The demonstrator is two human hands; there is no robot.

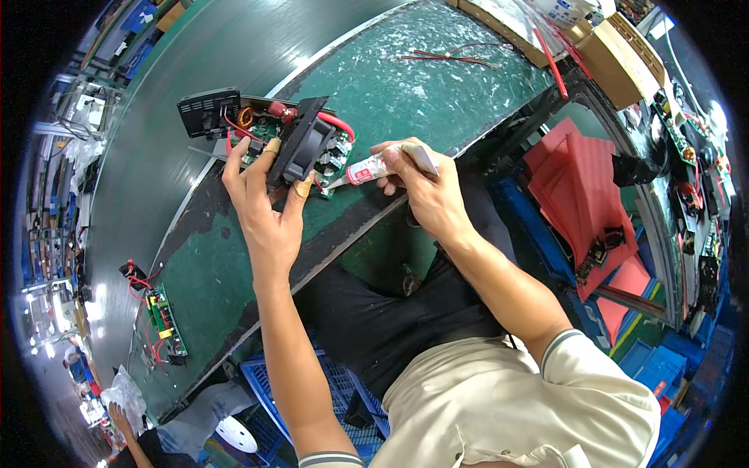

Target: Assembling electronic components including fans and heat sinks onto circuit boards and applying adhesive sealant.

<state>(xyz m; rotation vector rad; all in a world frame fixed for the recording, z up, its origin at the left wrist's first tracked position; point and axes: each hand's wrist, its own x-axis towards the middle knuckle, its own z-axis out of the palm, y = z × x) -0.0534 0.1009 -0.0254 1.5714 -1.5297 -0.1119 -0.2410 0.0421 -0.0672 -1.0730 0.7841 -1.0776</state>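
Observation:
My left hand [265, 207] grips a black square cooling fan [303, 148], thumb at its near edge and fingers on its far side. Bits of tan tape wrap some fingertips. The fan stands tilted over a green circuit board [337, 156] carrying a copper coil, red wires and other parts. A black vented end panel [207, 114] is at the assembly's left end. In my right hand [421, 183], closed, is a white glue tube [368, 168] with a red label. Its nozzle points left, close to the board's near edge; whether it touches is too small to tell.
Red-and-black wires [449, 56] lie at the bench's far side. Another circuit board [162, 324] with red wires sits at the left, by a long conveyor-like surface [148, 179]. Red foam sheets [577, 195] fill a blue crate at right. Another person's hand [121, 420] shows at lower left.

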